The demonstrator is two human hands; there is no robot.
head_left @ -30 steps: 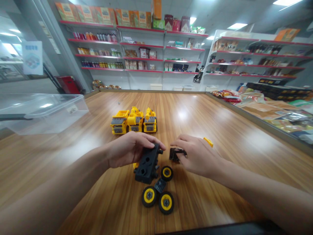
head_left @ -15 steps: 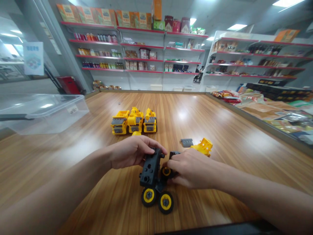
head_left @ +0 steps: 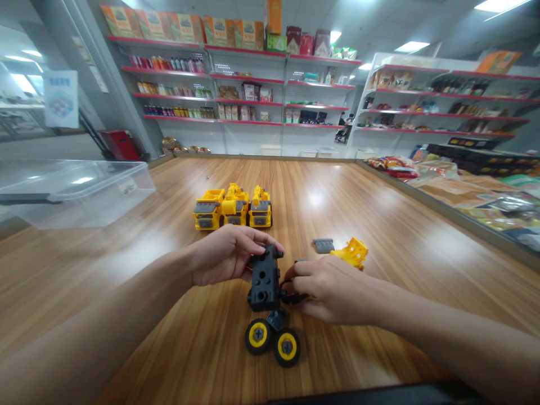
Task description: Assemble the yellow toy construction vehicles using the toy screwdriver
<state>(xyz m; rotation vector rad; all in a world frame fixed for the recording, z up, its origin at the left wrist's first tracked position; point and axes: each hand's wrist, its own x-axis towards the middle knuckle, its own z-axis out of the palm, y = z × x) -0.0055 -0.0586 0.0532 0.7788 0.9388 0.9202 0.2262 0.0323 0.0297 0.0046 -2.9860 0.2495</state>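
My left hand grips a black toy chassis from its far end, holding it on end above the wooden table. My right hand is closed around a black-and-yellow wheel pressed against the chassis's right side; the wheel is mostly hidden by my fingers. Two loose yellow-hubbed wheels and a small dark grey piece lie just below the chassis. A yellow toy part and a grey grille piece rest beyond my right hand.
Three assembled yellow toy trucks stand in a row farther back. A clear plastic bin sits at the left. A display of packaged goods borders the table's right edge. Store shelves line the back wall.
My right hand left the small black part by the yellow piece and came left onto a wheel, bringing it to the chassis. My left hand has tipped the chassis more upright.
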